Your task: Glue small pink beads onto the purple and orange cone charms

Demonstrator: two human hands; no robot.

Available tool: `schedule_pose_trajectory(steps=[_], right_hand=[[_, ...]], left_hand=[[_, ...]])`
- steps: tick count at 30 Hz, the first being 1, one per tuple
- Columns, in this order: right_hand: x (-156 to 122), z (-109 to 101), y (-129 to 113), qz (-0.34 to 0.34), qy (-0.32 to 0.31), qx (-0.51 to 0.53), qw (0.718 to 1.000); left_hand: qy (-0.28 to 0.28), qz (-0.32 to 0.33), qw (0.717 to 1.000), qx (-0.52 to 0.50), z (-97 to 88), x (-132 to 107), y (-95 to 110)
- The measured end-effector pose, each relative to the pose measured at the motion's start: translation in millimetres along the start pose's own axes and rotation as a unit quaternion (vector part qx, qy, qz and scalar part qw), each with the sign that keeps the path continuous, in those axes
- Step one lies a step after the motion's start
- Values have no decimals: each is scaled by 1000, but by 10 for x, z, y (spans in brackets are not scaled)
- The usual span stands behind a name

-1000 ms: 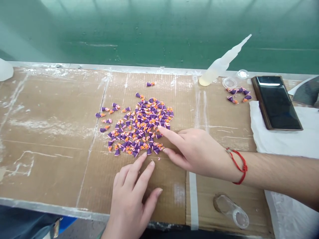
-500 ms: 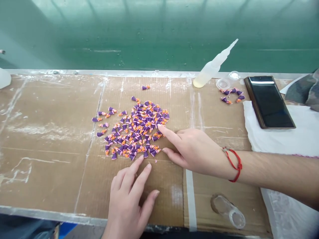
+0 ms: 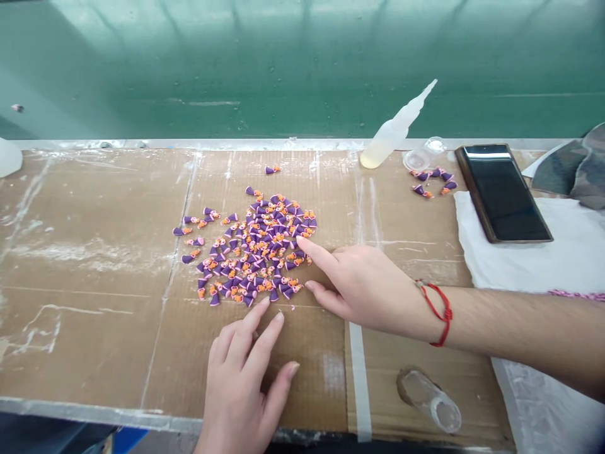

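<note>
A loose pile of small purple, pink and orange cone-shaped pieces (image 3: pixel 250 258) lies on the brown cardboard (image 3: pixel 94 340). My right hand (image 3: pixel 363 284), with a red cord bracelet at the wrist, reaches in from the right. Its index fingertip rests at the pile's right edge, with thumb and index apart. My left hand (image 3: pixel 246 372) lies below the pile, fingers spread, its fingertips close to the lowest pieces. Neither hand holds anything that I can see. One single piece (image 3: pixel 272 169) lies apart, above the pile.
A tilted squeeze bottle (image 3: pixel 385 142) with yellowish liquid stands at the back, beside a clear plastic lid (image 3: pixel 418 157). Several like pieces form a ring (image 3: pixel 447 187) near a phone (image 3: pixel 505 195) on white cloth (image 3: pixel 491 265). A clear cup (image 3: pixel 444 410) lies at front right.
The view has shifted slightly, so everything sits a little further left. Both hands keep nearly the same pose beside the pile, and no piece has visibly been picked up.
</note>
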State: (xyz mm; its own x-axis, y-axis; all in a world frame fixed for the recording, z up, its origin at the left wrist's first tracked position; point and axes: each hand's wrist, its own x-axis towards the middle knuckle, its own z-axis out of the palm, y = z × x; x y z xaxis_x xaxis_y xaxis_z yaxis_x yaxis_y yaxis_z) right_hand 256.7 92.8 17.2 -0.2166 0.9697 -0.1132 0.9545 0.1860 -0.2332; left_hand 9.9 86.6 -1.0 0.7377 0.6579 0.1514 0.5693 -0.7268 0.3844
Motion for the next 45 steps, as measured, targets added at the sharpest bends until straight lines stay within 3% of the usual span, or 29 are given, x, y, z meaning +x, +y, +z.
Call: schedule_pose_trajectory(steps=[13, 26, 35, 45], right_hand=[[47, -42, 33, 22, -15, 0, 1000], [85, -59, 48, -39, 90, -10, 995], [171, -61, -113, -73, 32, -36, 996], [91, -34, -45, -75, 43, -46, 995]], left_hand=[[7, -2, 1000, -5, 12, -31, -3], [-2, -5, 1000, -16, -1, -47, 5], [-5, -15, 999, -28, -4, -57, 15], [-3, -16, 999, -36, -4, -62, 21]])
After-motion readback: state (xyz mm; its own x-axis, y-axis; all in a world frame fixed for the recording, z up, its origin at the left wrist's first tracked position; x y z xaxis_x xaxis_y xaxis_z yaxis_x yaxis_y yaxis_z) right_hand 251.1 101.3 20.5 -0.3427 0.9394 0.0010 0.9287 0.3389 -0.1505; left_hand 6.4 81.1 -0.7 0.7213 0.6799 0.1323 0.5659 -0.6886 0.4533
